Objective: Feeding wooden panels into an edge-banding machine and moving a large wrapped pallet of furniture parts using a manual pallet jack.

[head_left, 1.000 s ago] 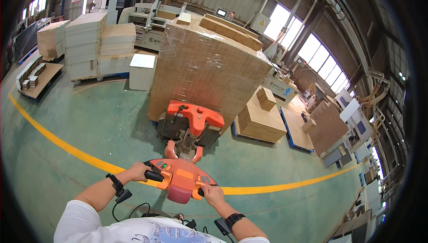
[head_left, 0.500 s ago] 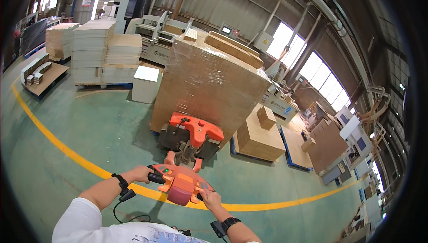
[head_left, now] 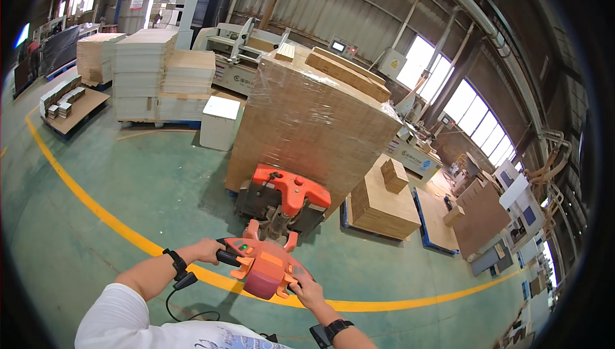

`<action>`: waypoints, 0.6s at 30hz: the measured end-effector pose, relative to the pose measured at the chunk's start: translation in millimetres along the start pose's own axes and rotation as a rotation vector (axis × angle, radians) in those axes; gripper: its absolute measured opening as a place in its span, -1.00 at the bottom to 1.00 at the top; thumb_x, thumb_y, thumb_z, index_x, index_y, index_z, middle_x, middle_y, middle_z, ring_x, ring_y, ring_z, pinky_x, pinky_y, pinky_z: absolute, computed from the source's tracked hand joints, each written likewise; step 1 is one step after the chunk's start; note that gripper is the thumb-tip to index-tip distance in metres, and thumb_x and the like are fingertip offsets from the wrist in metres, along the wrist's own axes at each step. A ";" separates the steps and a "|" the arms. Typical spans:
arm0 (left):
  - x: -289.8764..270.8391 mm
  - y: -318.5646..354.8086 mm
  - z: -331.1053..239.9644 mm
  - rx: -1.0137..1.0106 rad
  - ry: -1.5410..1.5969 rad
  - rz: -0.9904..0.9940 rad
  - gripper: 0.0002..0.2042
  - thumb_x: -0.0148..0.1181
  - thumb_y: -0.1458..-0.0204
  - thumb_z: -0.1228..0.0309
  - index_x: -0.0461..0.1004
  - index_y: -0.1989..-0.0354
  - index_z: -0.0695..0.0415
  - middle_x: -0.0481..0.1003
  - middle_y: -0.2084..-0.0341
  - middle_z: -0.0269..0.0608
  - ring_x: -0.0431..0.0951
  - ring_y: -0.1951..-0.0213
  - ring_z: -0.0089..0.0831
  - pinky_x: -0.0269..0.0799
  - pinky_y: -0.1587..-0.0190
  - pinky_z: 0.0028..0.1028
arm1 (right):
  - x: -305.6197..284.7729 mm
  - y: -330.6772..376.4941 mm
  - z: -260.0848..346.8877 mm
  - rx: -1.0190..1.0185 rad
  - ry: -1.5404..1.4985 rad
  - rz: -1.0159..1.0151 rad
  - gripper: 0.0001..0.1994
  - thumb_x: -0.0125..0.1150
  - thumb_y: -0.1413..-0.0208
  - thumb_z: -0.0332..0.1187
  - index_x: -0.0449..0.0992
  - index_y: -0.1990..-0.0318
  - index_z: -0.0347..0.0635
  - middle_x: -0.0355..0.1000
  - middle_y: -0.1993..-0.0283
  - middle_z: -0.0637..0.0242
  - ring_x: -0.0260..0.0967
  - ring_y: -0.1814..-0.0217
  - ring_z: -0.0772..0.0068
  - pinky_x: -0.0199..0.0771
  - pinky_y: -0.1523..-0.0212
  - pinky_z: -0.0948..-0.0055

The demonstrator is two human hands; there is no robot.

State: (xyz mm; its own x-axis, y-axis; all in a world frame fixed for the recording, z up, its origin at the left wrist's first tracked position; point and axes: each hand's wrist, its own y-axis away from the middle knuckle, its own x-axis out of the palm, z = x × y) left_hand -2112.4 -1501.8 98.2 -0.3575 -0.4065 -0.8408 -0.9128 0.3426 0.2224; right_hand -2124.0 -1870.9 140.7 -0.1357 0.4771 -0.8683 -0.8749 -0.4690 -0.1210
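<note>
Left hand (head_left: 206, 251) and right hand (head_left: 306, 290) each wrap a grip of the orange pallet-truck tiller head (head_left: 264, 269). Ahead, its tall film-wrapped cardboard load (head_left: 314, 128) hides the way; it could clip the low cardboard stack (head_left: 379, 205) alongside

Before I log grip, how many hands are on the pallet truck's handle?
2: left hand on the handle's left grip, right hand on its right grip.

Green concrete floor (head_left: 147, 182) carried a curved yellow line (head_left: 96, 205), an orange pallet truck (head_left: 282, 198) under a wrapped cardboard load (head_left: 307, 125), a low cardboard stack (head_left: 381, 205) beside it, a white box (head_left: 220, 121), and taller board stacks (head_left: 160, 83) behind.
</note>
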 end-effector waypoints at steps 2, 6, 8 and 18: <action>2.6 -0.7 -0.8 -0.001 0.014 -0.001 -0.59 0.29 0.44 0.36 0.46 0.27 0.06 0.50 0.45 -0.11 0.48 0.34 -0.13 0.37 0.26 -0.28 | -1.9 0.1 1.0 0.068 0.060 0.067 -0.61 -0.10 -0.06 0.07 0.45 0.14 0.06 0.44 0.26 0.16 0.40 0.24 0.10 0.41 0.28 0.17; 8.1 -3.6 0.2 0.017 0.065 -0.056 -0.64 0.28 0.49 0.33 0.44 0.38 0.09 0.48 0.47 -0.10 0.48 0.34 -0.12 0.37 0.28 -0.25 | -2.9 -4.2 -1.8 0.153 0.132 0.093 -0.56 -0.25 -0.11 0.10 0.50 0.20 0.09 0.45 0.45 0.08 0.41 0.33 0.02 0.39 0.32 0.10; 3.9 -3.4 -3.5 -0.003 0.056 -0.061 -0.64 0.29 0.50 0.34 0.44 0.39 0.09 0.48 0.47 -0.10 0.48 0.34 -0.12 0.38 0.28 -0.26 | -4.8 -7.6 -0.5 0.175 0.126 0.096 -0.54 -0.31 -0.12 0.12 0.51 0.20 0.11 0.45 0.43 0.08 0.41 0.32 0.02 0.39 0.31 0.10; 2.5 -1.5 -8.0 -0.068 0.034 -0.039 -0.63 0.29 0.50 0.33 0.44 0.38 0.06 0.49 0.47 -0.16 0.48 0.33 -0.16 0.38 0.27 -0.28 | -2.5 -6.7 -2.2 0.225 0.102 0.146 -0.48 -0.39 -0.13 0.15 0.50 0.16 0.14 0.46 0.40 0.10 0.41 0.30 0.00 0.39 0.27 0.10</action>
State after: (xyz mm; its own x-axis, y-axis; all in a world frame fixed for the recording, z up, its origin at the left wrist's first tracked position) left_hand -2113.5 -1510.1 99.7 -0.3273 -0.4476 -0.8322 -0.9369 0.2683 0.2242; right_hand -2116.8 -1870.6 142.7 -0.2298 0.3341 -0.9141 -0.9323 -0.3451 0.1082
